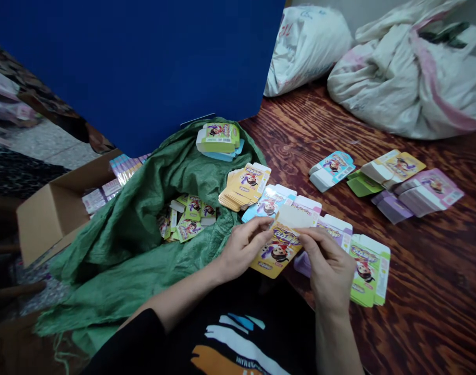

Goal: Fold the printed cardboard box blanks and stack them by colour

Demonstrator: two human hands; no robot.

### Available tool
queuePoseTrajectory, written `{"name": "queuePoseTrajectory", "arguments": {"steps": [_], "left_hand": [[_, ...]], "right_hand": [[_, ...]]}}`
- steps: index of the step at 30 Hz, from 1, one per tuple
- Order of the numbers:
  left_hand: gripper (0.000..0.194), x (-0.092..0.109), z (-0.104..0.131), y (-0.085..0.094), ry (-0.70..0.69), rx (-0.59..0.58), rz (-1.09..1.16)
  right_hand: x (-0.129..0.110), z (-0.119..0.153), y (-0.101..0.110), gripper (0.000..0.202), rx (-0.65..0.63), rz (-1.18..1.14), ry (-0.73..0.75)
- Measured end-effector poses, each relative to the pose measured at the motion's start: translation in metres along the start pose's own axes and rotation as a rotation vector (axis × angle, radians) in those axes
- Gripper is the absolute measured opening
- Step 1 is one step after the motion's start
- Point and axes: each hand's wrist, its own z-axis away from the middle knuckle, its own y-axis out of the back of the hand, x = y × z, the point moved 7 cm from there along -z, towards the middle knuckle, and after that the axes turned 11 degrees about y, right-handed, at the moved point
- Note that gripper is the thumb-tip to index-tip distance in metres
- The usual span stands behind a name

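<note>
Between my two hands is a yellow printed card box [277, 249], its pale top flap standing up. My left hand [243, 242] pinches its left edge, while the fingers of my right hand [327, 260] close on its right edge. Just beyond it lie a stack of yellow boxes [246, 185], a blue stack [268, 202] and a pink one [307, 204]. A purple stack [335, 229] is partly covered by my right hand. To the right of that hand sits a green stack [370, 268].
A green woven sack [144, 265] holds loose green boxes [189, 216]; more boxes [218, 138] rest on its rim. Further stacks [398, 166] stand on the wooden table [429, 255]. White sacks [405, 78] lie behind, a blue panel [152, 62] ahead, a cardboard carton [54, 213] at left.
</note>
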Motion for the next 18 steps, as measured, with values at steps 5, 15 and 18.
{"name": "queuePoseTrajectory", "arguments": {"steps": [5,15,18], "left_hand": [[0.048,0.013,0.009,-0.002,-0.232,-0.046,-0.205],[0.038,-0.012,0.000,-0.004,0.033,-0.179,0.059],[0.042,-0.016,0.001,-0.003,0.061,-0.178,0.053]], "right_hand": [[0.005,-0.001,-0.004,0.014,-0.064,-0.059,-0.067],[0.010,-0.006,-0.007,0.011,-0.252,-0.208,-0.108],[0.010,-0.002,-0.013,0.012,-0.294,-0.243,-0.089]]}}
